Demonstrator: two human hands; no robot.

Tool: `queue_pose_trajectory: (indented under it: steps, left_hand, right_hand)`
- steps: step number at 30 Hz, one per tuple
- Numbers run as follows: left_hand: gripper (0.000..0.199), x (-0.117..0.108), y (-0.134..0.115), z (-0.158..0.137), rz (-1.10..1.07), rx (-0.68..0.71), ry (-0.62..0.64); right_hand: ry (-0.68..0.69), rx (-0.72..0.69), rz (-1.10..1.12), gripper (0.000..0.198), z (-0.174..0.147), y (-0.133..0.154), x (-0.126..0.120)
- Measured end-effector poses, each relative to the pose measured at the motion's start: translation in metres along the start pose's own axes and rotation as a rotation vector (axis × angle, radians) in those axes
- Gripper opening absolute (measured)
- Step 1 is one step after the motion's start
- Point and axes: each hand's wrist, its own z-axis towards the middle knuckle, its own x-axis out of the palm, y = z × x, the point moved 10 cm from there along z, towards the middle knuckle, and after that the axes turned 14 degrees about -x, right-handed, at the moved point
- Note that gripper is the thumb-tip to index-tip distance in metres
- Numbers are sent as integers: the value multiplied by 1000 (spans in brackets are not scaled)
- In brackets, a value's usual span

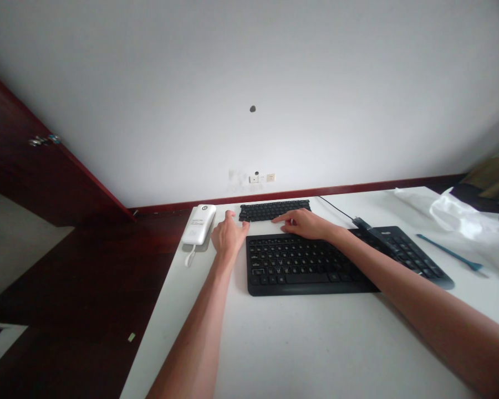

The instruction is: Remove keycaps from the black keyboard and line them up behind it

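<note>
A thin black panel of keys point(260, 211) with uneven edges lies at the far side of the white table. My left hand point(228, 233) is at its left front corner, thumb and index finger apart, with nothing visible between them. Along its front edge, my right hand point(301, 223) has the index finger stretched out, touching or just above the edge; its other fingers are curled and partly hidden. Nearer to me lies a large black keyboard point(291, 266), light squares showing among its keys. My right forearm crosses over it and hides part of it.
Left of my left hand lies a white power bank point(199, 224) with a strap. A black cable point(336, 208) runs to a connector above the keyboard. On the right are a blue slim tool point(449, 252) and a crumpled translucent plastic bag point(461, 219). A wall stands behind.
</note>
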Motion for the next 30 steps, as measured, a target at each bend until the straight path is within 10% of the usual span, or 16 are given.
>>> queue_pose_trajectory:
  steps: [30]
  left_hand:
    - [36, 5, 0, 0, -9, 13, 4]
  right_hand:
    - [17, 20, 15, 37, -1, -3, -4]
